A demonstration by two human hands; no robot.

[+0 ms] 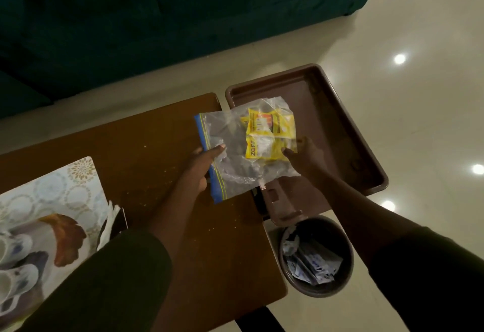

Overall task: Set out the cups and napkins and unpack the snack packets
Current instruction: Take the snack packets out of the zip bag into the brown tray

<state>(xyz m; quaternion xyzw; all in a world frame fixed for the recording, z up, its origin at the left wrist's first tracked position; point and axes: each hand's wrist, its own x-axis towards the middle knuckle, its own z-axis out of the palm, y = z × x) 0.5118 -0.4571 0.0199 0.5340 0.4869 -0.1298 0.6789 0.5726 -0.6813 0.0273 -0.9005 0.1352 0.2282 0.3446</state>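
Observation:
A clear zip bag (233,146) with a blue seal strip lies across the right end of the brown table (146,153) and the edge of a brown tray (340,132). Several yellow snack packets (269,132) sit inside its far end. My left hand (201,166) pinches the bag near the blue seal. My right hand (301,156) grips the bag's other side, beside the packets. White patterned cups (15,266) stand at the far left on a patterned placemat (65,195). White napkins (110,224) stick up in a dark holder beside the mat.
A round brown waste bin (318,255) with crumpled wrappers stands on the floor below the tray, right of the table. A dark green sofa (157,17) fills the background. The pale tiled floor (419,96) shows light reflections on the right.

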